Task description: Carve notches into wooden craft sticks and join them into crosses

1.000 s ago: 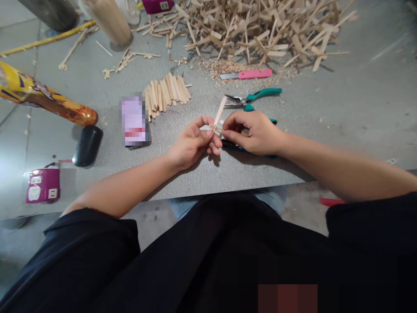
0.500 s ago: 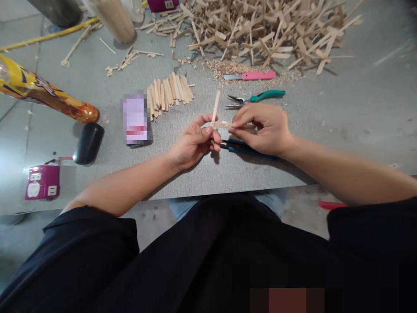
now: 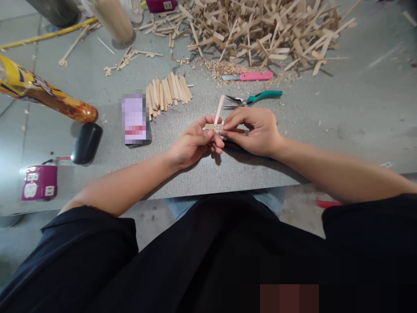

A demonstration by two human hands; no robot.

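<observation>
My left hand (image 3: 198, 140) pinches a wooden craft stick (image 3: 220, 108) that slants up and away from its fingertips. From the right, my right hand (image 3: 252, 130) grips a second craft stick (image 3: 239, 130), which lies crosswise over the first near its lower end. Whether the two sticks are joined where they cross, I cannot tell. Just beyond my right hand lie teal-handled pliers (image 3: 252, 99) with their jaws apart. Under that hand a dark blue tool (image 3: 232, 147) is mostly hidden.
A pink-handled knife (image 3: 256, 76) lies by wood shavings, before a large heap of craft sticks (image 3: 260, 34). Left of my hands are a row of sticks (image 3: 167, 93), a phone (image 3: 134, 117), a black case (image 3: 87, 143), a yellow bottle (image 3: 48, 89) and a purple socket block (image 3: 39, 182).
My right hand drew its stick away to the right, then came back left. The crosswise stick now reaches past the upright one, over my left fingertips.
</observation>
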